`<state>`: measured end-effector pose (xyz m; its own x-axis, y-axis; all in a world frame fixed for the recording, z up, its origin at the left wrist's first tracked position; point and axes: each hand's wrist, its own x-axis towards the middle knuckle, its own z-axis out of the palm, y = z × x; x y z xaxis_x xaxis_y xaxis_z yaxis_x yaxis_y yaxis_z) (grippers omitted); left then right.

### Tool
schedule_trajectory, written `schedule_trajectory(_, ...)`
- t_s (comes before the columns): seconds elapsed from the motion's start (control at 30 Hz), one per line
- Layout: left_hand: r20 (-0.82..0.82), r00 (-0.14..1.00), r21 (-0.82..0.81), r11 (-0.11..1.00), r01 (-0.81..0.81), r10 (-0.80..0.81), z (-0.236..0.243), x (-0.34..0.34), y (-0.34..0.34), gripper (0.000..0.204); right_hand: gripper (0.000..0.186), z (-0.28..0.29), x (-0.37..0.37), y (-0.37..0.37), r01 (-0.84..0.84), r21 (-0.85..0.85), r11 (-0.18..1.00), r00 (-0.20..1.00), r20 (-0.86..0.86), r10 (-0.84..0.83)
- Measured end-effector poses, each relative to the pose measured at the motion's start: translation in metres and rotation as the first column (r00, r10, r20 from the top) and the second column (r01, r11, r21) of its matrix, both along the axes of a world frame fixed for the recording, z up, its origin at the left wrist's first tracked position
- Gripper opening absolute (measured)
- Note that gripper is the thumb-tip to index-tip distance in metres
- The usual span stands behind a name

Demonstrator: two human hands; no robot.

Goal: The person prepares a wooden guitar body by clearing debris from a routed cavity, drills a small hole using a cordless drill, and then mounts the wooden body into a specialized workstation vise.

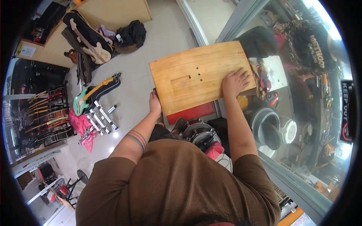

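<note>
A large, pale wooden board (177,71) lies in front of me, tilted slightly up to the right. A shallow rectangular slot and several small dark holes mark its face. At the board's left edge is my left hand (154,104), its thumb side upward and its other fingers hidden behind the edge, gripping it. My right hand (236,81) rests flat on the right part of the board, fingers stretched out and apart. What carries the board from below is mostly hidden.
Below the board are a red panel (193,112) and a drum (198,132). On the tiled floor to the left lie a green electric guitar (80,102), metal stands (101,119) and pink cloth (81,126). A cream guitar (98,55) leans farther back. Glass panels (301,113) line the right.
</note>
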<state>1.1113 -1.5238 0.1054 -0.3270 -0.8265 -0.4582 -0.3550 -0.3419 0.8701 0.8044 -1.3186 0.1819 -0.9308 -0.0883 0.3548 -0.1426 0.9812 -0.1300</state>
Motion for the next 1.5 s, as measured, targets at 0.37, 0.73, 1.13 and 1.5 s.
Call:
schedule_trajectory(0.37, -0.474, 0.835, 0.652, 0.749, 0.119, 0.280, 0.020, -0.008, -0.003, 0.048, 0.065, 0.002, -0.001, -0.003, 0.042, -0.103, 0.994, 0.999, 0.035, -0.039)
schedule_trajectory(0.73, -0.330, 0.898, 0.595, 0.803, -0.040, 0.290, 0.035, -0.011, 0.024, 0.062, 0.066, 0.009, 0.002, 0.011, 0.067, -0.101, 0.993, 0.983, 0.178, -0.048)
schedule_trajectory(1.13, -0.009, 1.000, 0.553, 0.833, -0.020, 0.030, -0.001, 0.015, -0.009, 0.065, 0.058, -0.010, 0.022, 0.023, -0.122, -0.019, 0.992, 0.992, -0.044, 0.121)
schedule_trajectory(1.5, 0.094, 0.960, -0.210, 0.937, 0.279, -0.265, 0.004, 0.028, -0.190, 0.034, 0.065, 0.027, 0.226, -0.053, -0.755, -0.144, 0.640, 0.621, 0.157, 0.768)
